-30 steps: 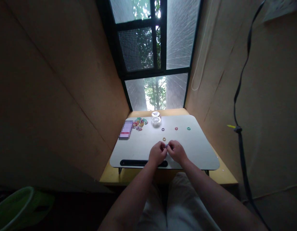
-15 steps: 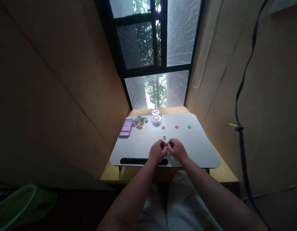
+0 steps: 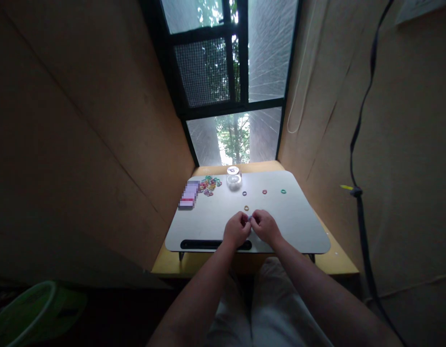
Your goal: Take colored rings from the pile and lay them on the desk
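My left hand (image 3: 238, 228) and my right hand (image 3: 265, 226) meet over the near middle of a white lap table (image 3: 204, 221). Between their fingertips they pinch a small purplish ring (image 3: 249, 218), mostly covered by the fingers. Just beyond them lies a yellow ring (image 3: 246, 208). Farther back, a purple ring (image 3: 244, 193), a red ring (image 3: 264, 192) and a green ring (image 3: 283, 192) are spread in a row. A pile of colourful rings (image 3: 209, 185) sits at the back left.
Behind the purple ring stands a clear round jar (image 3: 234, 180). A blurred, flat pinkish object (image 3: 189, 194) rests at the left edge. A black slot (image 3: 201, 244) runs along the front. A green basket (image 3: 45, 308) is low left; a dark cord (image 3: 362, 231) hangs right.
The view has shifted slightly. Both hands stay together with the small purplish ring between the fingertips, and the things on the table have not moved.
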A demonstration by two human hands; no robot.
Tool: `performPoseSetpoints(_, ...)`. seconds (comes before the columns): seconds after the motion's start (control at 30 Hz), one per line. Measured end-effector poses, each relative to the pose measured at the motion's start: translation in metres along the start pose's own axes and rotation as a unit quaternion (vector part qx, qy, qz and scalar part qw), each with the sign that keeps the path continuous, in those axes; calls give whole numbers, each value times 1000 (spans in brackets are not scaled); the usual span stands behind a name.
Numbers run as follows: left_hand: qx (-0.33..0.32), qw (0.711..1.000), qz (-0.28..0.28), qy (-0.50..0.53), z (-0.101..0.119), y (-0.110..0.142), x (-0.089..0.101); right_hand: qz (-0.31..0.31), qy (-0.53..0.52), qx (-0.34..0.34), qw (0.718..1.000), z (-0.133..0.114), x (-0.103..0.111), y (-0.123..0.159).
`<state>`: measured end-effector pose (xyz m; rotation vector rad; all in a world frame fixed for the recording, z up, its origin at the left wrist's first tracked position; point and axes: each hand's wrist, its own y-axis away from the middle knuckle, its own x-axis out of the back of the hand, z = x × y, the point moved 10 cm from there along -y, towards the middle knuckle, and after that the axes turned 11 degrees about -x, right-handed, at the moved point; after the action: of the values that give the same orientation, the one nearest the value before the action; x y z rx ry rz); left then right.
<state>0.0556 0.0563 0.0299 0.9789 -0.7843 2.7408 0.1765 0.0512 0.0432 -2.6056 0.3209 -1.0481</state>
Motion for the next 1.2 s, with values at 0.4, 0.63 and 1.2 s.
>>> performPoseSetpoints(0.4,1,1000,-6,-5,6,-1,2,-11,-2,-3,1000,-2,2,-1)
performPoseSetpoints(0.63,10,1000,-15,-5,3,-2,0,-9,-8,-11,1000,-1,1,-3)
performPoseSetpoints(1.2,1,1000,9,5,0,2,1,8,13,12,1000,1,-2,2)
